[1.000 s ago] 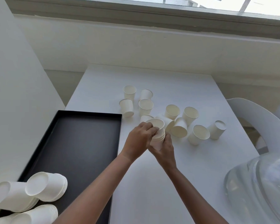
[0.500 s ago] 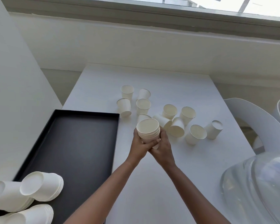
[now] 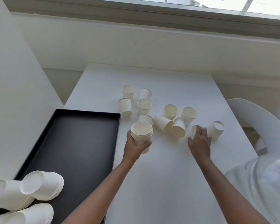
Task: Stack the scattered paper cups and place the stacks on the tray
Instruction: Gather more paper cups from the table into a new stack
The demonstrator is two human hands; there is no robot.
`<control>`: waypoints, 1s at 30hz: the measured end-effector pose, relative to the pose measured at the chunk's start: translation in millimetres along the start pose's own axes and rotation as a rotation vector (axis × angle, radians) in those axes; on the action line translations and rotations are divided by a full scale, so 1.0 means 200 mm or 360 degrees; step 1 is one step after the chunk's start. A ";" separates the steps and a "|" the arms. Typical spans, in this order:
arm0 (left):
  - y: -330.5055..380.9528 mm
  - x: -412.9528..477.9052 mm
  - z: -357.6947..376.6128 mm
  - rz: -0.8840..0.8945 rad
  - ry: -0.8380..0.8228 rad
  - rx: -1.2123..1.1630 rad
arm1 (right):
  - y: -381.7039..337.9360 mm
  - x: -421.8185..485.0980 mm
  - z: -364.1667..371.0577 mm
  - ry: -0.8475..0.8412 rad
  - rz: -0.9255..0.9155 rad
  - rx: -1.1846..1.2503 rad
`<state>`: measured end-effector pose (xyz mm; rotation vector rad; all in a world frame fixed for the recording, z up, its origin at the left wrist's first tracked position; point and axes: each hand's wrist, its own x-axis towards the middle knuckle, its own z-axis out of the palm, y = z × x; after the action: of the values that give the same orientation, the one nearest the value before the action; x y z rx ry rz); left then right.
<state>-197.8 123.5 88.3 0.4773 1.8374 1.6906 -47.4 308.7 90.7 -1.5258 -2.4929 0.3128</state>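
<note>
- White paper is the material of all the cups. A nested stack of cups (image 3: pixel 141 132) stands upright with the mouth up, a little left of the middle of the frame and just right of the tray's right edge.
- The left hand (image 3: pixel 134 147) grips this stack from below and from the left, with fingers and thumb curled around its lower part. I cannot tell if the stack touches the table.
- The right hand (image 3: pixel 200 140) is right of the centre, palm down. Its fingers are stretched almost straight and the thumb is spread to the left. The fingertips lie over a single cup (image 3: pixel 194 128), which is mostly hidden; the hand is not closed around it.
- An upside-down cup (image 3: pixel 216 130) stands just right of the right hand.
- Between the two hands is a cluster of loose cups (image 3: pixel 176 126), touching each other, some upright and some lying on the side.
- Farther up the frame is a second group of cups (image 3: pixel 144 105), standing near each other.
- The black tray (image 3: pixel 87 113) lies on the left part of the white table (image 3: pixel 168 183). In the lower left corner of the frame, finished stacks (image 3: pixel 42 185) lie on their sides at the tray's near end.
- A white chair (image 3: pixel 249 115) is at the right edge, and a clear dome-shaped object (image 3: pixel 265 183) is in the lower right corner.
</note>
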 end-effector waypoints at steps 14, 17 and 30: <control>0.00 -0.03 -0.02 0.0058 -0.0052 0.0209 | 0.05 -0.03 -0.10 0.0463 0.0071 0.0230; 0.01 -0.04 -0.02 0.0090 -0.0040 0.0315 | -0.10 -0.08 -0.18 0.0675 -0.0173 0.0507; 0.04 -0.13 -0.06 0.0254 0.0085 0.0504 | -0.54 -0.36 -0.24 0.0313 -0.1312 0.0695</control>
<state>-187.4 99.5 101.0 0.7320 2.1689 1.5278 -93.7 199.9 163.5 -0.2964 -2.4256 0.4796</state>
